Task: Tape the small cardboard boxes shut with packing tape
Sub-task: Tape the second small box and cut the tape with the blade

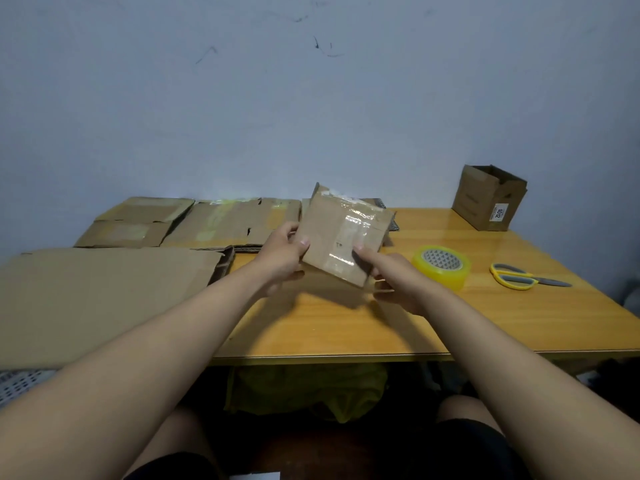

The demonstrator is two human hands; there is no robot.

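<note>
— At centre frame, what have the hands got?
— Both grip one small cardboard box (341,239), lifted above the worktop (519,317) and tilted. On its left edge the left hand (282,259) has its thumb over the face; the right hand (391,277) holds the lower right corner, thumb on the glossy tape strip.
— So is it sealed?
— That face looks taped already. Its other sides are hidden, so I can't say it's finished.
— What's left?
— At upper right an open box (490,199) stands untaped. The tape roll (442,266) and scissors (526,277) lie just right of the hands. Flattened cardboard (114,292) at left may still need assembling.
— Anything unclear?
— Fingers behind the box, and dark objects behind it.
</note>
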